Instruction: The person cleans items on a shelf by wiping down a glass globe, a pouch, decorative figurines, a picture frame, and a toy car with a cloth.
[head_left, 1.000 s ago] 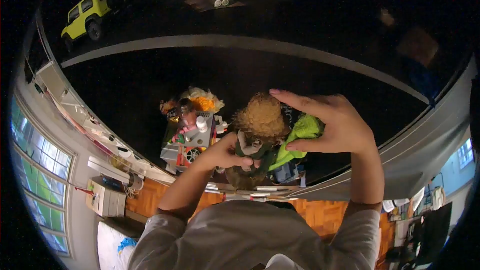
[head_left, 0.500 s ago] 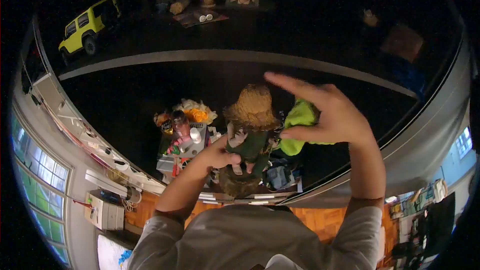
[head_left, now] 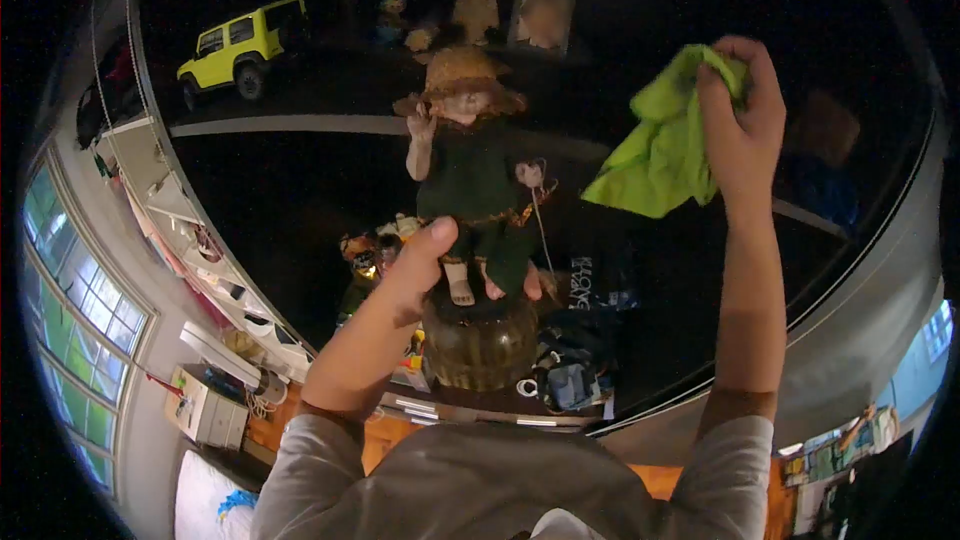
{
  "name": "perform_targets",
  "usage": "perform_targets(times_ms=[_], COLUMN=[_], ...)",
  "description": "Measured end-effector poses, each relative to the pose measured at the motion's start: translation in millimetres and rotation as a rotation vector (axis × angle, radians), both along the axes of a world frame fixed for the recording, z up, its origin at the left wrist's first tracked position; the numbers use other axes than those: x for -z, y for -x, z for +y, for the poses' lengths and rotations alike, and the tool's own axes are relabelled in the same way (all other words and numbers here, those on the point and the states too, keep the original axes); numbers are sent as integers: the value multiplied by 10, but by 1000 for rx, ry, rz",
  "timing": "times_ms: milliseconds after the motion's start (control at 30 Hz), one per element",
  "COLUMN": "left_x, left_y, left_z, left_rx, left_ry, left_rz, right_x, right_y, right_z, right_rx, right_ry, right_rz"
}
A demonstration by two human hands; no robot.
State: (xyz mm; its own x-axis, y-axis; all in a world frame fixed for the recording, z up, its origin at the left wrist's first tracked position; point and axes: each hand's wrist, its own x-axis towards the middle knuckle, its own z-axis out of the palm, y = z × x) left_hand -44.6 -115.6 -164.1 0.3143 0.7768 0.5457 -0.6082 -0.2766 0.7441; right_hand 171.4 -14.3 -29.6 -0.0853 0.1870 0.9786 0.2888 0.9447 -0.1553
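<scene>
A figurine (head_left: 470, 180) in a straw hat and dark green clothes stands in front of me on a rounded brown base (head_left: 480, 345). One of its hands is raised beside the hat brim, and a thin stick hangs from its other side. My left hand (head_left: 420, 260) grips the figurine around the lower body, its thumb in front and its other fingers hidden. Off to the right and raised, my right hand (head_left: 745, 120) pinches a lime-green cloth (head_left: 660, 145) by its top. The cloth hangs apart from the figurine.
A yellow toy car (head_left: 240, 48) sits on the dark upper shelf, along with a framed picture (head_left: 542, 20) and small statues (head_left: 478, 0). Behind the base lie assorted small items, including a dark bundle (head_left: 572, 385). A window (head_left: 85, 310) is at left.
The figurine now shows more upright and higher in view, with its base visible. My right hand has moved away from it, up and right, its fingers closing on the cloth. The view has shifted.
</scene>
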Motion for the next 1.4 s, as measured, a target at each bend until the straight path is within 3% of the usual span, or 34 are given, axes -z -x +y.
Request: perform_targets(times_ms=[200, 300, 400, 567, 667, 767, 867, 967, 1167, 1267, 1400], left_x=[-184, -223, -135, -77, -50, 30, 31, 2, -9, 206, -68], left_y=[37, 33, 80, 146, 202, 197, 129, 93, 31, 90, -21], left_z=[4, -69, -77, -97, -54, 31, 84, 81, -5, 172, 121], left_rx=[66, 3, -38, -185, -177, -142, -65, -47, -21, 25, 18], left_ry=[-91, -74, -67, 48, 47, 32, -44, -84, -19, 5, -85], left_rz=[-91, -40, 43, 155, 187, 187, 170, 183, 146, 76, -23], right_x=[-594, -555, -169, -388, -389, -488, -423, -357, -334, -223, -160], right_y=[293, 493, 637, 532, 492, 642, 788, 819, 794, 794, 572], right_z=[310, 653, 788, 338, 329, 57, -153, -192, -166, -99, -170], right_rx=[172, 218, 75, 167, 232, -365, -664, -796, -810, -846, -671], right_ry=[-259, -243, 59, 230, -228, 244, 394, 248, 441, 331, 368], right_rz=[52, -281, -759, -959, -752, -560, -692, -857, -890, -794, -399])
